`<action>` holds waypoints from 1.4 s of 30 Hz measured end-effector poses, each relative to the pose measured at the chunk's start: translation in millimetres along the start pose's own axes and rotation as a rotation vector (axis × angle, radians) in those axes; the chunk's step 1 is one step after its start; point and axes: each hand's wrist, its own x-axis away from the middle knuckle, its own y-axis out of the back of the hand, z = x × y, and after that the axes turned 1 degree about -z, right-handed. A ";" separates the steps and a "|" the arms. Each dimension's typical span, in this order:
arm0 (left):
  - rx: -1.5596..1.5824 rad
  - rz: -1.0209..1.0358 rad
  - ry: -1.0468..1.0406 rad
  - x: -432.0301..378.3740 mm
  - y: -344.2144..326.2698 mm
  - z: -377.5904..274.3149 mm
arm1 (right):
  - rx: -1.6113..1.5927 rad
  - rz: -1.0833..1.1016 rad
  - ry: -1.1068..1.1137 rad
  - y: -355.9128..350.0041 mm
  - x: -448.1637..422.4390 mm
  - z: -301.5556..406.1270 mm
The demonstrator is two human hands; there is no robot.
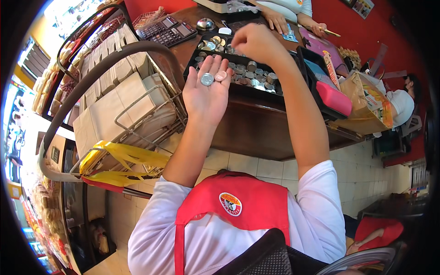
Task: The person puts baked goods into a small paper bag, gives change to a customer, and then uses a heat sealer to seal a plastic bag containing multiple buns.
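Note:
My left hand [206,101] is held palm up at the near left edge of a black coin tray [249,91]. On its fingers lie a silver coin [207,79] and a copper-toned coin [220,76]. Above the tray's right part, my right hand [257,43] bends down at the wrist with its fingers curled; I cannot tell whether anything is between its fingertips. Many loose silver coins [250,73] fill the near compartment, some in small stacks. Gold-coloured coins [216,40] sit in a compartment behind.
A wire basket [144,99] of brown paper bags [113,111] stands at the left. Calculators [177,33] and a call bell [205,24] lie beyond on the wooden desk [254,120]. Across it, another person's hand [275,21] rests near a blue banknote [290,34]. A pink pouch [332,98] is at the right.

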 end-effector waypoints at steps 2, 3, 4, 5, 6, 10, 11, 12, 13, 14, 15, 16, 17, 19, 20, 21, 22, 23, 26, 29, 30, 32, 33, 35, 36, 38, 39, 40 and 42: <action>-0.011 0.044 0.014 9.0 -0.2 -2.8 | 0.133 0.126 -0.073 -14.3 3.1 -1.5; -0.013 0.048 0.036 15.5 -0.8 -3.4 | 0.266 0.260 -0.149 -21.6 6.8 1.1; -0.013 0.051 0.053 21.5 -0.4 -3.6 | 0.330 0.218 -0.166 -29.7 12.2 5.3; -0.009 0.052 0.055 26.1 0.6 -3.7 | 0.395 0.176 -0.183 -37.9 15.2 7.4; 0.062 0.035 0.085 31.5 2.2 -3.0 | 0.405 0.188 -0.196 -45.6 14.9 7.5; 0.135 0.006 0.108 38.8 6.2 -0.8 | 0.438 0.211 -0.166 -49.7 9.6 7.2; 0.144 0.003 0.107 39.5 6.7 -1.1 | 0.436 0.212 -0.167 -52.9 9.4 3.6; 0.145 0.004 0.109 40.0 7.1 -1.9 | 0.413 0.136 -0.141 -54.5 9.7 1.4; 0.154 0.005 0.115 40.8 7.9 -3.2 | 0.391 0.060 -0.115 -54.3 10.7 -1.4; 0.163 0.005 0.122 41.0 7.8 -3.7 | 0.393 0.058 -0.117 -49.5 12.6 -6.3; 0.168 0.003 0.119 41.1 7.5 -4.2 | 0.160 0.050 -0.120 -38.0 14.6 -1.8; 0.165 -0.003 0.129 41.6 7.0 -5.6 | -0.079 0.045 -0.117 -29.4 15.3 3.4; 0.163 -0.010 0.138 42.0 6.8 -6.7 | -0.082 0.055 -0.108 -21.5 18.2 9.4; 0.154 -0.043 0.120 40.9 5.1 -8.5 | -0.290 0.297 0.023 -10.0 25.1 19.4; 0.146 -0.073 0.108 40.7 5.4 -9.6 | -0.379 0.277 -0.009 -13.4 23.3 18.9; 0.143 -0.070 0.112 41.0 4.7 -7.8 | -0.379 0.271 -0.010 -15.5 22.1 12.6; 0.087 -0.070 0.102 40.7 4.2 -5.7 | -0.237 0.185 -0.026 -18.9 17.5 2.3; 0.032 -0.070 0.089 41.2 3.8 -3.7 | -0.096 0.099 -0.041 -22.5 14.7 -5.7; 0.082 -0.089 0.114 44.0 2.3 -6.4 | 0.162 0.158 -0.134 -50.1 10.6 -8.0; 0.154 -0.123 0.143 44.5 3.3 -10.4 | 0.229 0.109 -0.209 -65.6 8.4 -5.5; 0.156 -0.130 0.146 45.0 3.0 -11.1 | 0.271 0.095 -0.243 -68.3 7.5 -3.3; 0.156 -0.142 0.147 45.0 3.5 -11.7 | 0.150 0.181 -0.216 -58.1 4.3 -4.3; 0.158 -0.136 0.161 44.6 3.4 -11.7 | 0.038 0.262 -0.191 -48.8 4.0 -4.3; 0.158 -0.128 0.166 43.6 3.1 -12.9 | -0.055 0.266 -0.221 -33.3 10.6 -6.6; 0.138 -0.139 0.171 43.6 3.4 -14.1 | -0.331 0.354 -0.136 -23.5 18.1 -5.5; 0.120 -0.140 0.188 43.1 5.2 -17.0 | -0.510 0.462 -0.007 -11.9 24.4 15.8; 0.116 -0.140 0.183 42.1 5.1 -17.1 | -0.419 0.464 0.023 -9.0 26.7 27.2; 0.094 -0.154 0.195 41.0 5.7 -17.5 | -0.293 0.403 0.110 -12.7 23.3 30.6; 0.090 -0.109 0.196 40.2 7.3 -19.2 | -0.251 0.445 0.146 -9.9 2.6 41.7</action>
